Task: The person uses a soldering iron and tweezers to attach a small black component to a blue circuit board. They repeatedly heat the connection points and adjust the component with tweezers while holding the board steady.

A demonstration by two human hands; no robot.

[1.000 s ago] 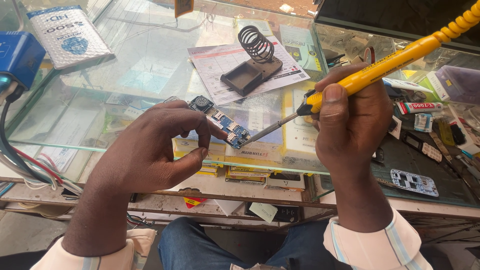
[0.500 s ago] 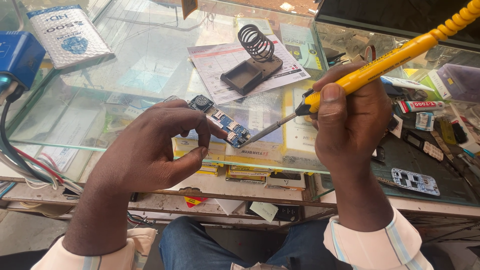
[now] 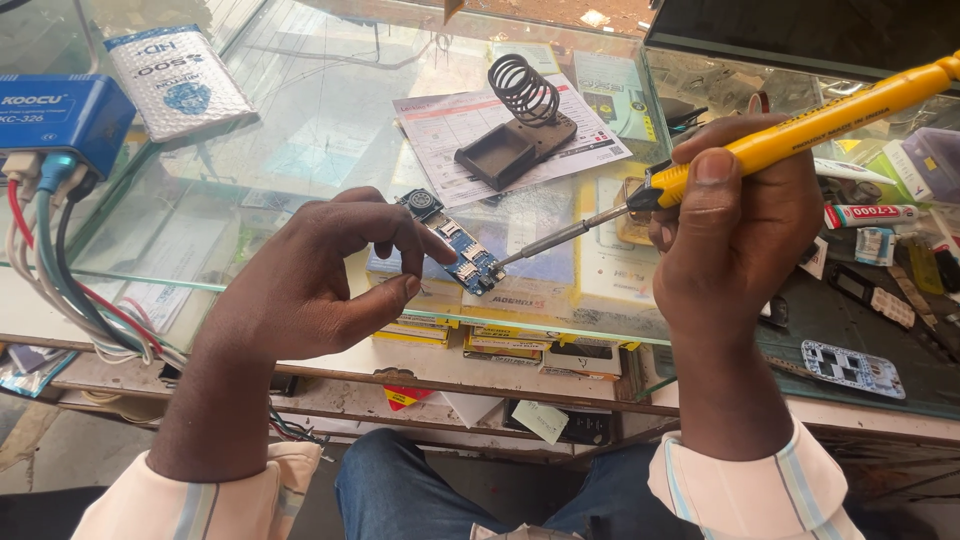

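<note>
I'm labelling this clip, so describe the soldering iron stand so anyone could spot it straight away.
On the glass counter, above both hands, a printed paper sheet lies flat. The soldering iron stand sits on it: a dark base with a square tray, and the only upright wire coil spring in view.

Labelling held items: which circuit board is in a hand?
The small blue circuit board, pinched by the left hand. The white perforated board lies untouched at right.

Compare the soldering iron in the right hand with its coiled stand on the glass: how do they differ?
The soldering iron is yellow, long and slim; the stand is dark, with a wire coil on a flat base. The iron is held slanted in the right hand, tip at the blue circuit board; the stand sits empty on a paper sheet. Both lie over the glass counter.
</note>
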